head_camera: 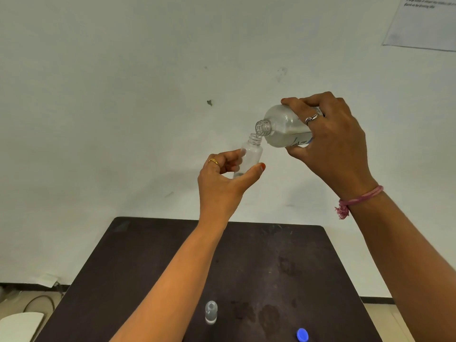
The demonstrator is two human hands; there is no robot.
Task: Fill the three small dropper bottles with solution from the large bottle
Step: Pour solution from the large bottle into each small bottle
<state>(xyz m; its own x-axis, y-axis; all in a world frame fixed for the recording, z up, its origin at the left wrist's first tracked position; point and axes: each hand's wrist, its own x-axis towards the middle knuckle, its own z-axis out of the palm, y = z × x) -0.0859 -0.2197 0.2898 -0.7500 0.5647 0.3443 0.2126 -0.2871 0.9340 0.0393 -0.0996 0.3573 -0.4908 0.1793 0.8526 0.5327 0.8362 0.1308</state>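
Note:
My left hand (223, 180) pinches a small clear dropper bottle (251, 154) upright in the air, its neck open and a little liquid in its bottom. My right hand (330, 139) grips the large clear bottle (281, 129), tilted with its open mouth right above the small bottle's neck; clear solution lies along its lower side. Another small clear bottle (211, 312) stands on the dark table (153, 267) near the front. A blue cap (302, 334) lies on the table at the front right.
A pale wall fills the background behind the table, with a sheet of paper (424, 23) stuck at the top right. Cables (37, 304) and a white object (19, 324) lie on the floor at the left.

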